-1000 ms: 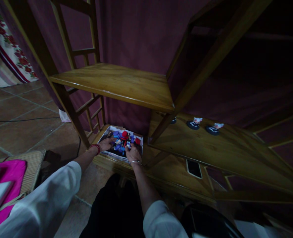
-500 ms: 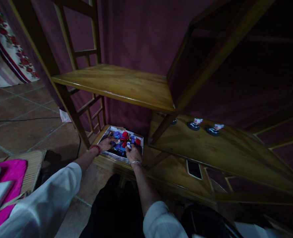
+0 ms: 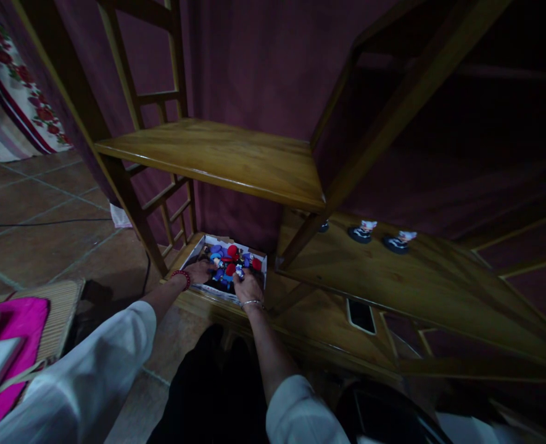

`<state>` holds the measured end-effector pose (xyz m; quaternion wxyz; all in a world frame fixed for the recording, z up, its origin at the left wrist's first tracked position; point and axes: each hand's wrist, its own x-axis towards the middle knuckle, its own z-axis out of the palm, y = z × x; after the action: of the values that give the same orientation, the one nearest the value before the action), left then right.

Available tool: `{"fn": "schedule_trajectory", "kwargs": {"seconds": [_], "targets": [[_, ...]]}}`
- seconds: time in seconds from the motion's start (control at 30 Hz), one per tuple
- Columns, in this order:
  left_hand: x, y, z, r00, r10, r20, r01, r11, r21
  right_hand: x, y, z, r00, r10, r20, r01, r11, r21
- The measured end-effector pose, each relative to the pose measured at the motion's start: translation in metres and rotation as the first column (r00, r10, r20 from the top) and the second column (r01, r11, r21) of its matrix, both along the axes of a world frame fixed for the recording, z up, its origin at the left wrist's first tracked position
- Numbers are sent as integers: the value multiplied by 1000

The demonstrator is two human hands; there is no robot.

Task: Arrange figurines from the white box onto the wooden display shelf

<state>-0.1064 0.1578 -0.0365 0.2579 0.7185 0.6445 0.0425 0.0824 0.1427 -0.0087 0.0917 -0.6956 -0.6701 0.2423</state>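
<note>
A shallow white cardboard box (image 3: 194, 288) on the low wooden ledge holds a jumble of small red, blue and purple toy pieces (image 3: 232, 251). My right hand (image 3: 249, 288), a bracelet at its wrist, pinches a small white-and-blue figurine (image 3: 239, 271) over the box's right half. At the box's left side my left hand (image 3: 200, 272), wearing red beads, reaches in with its fingers curled among the pieces. A pale little piece lies at its fingertips; what exactly they grip is too small to make out.
Figurines on dark round bases, one (image 3: 363, 231) and another (image 3: 399, 241), stand on the shelf to the right. A phone (image 3: 361, 316) lies on the lower ledge. Above the box juts a wooden shelf (image 3: 217, 154). A pink cloth (image 3: 27, 320) is at the left.
My left hand has drawn back slightly and its fingers have curled in among the pieces. My right hand stays nearly still with the figurine.
</note>
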Motion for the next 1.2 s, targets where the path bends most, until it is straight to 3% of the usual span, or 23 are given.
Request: {"fn": "schedule_trajectory", "kwargs": {"seconds": [0.37,0.73,1.0,1.2], "targets": [[-4,0,0,997,-30,69,23,995,99,0,-2,4,1000,1,14,-1,1000,-5],[-2,-6,3,989,139,55,-147,968,203,0,-1,1,1000,-10,-14,10,1000,-1],[7,-9,17,999,41,17,-41,999,-20,1,-2,1,1000,-9,-17,9,1000,-10],[10,-3,16,1000,-9,-6,8,995,-99,1,-3,6,1000,-6,-19,6,1000,-1]]}}
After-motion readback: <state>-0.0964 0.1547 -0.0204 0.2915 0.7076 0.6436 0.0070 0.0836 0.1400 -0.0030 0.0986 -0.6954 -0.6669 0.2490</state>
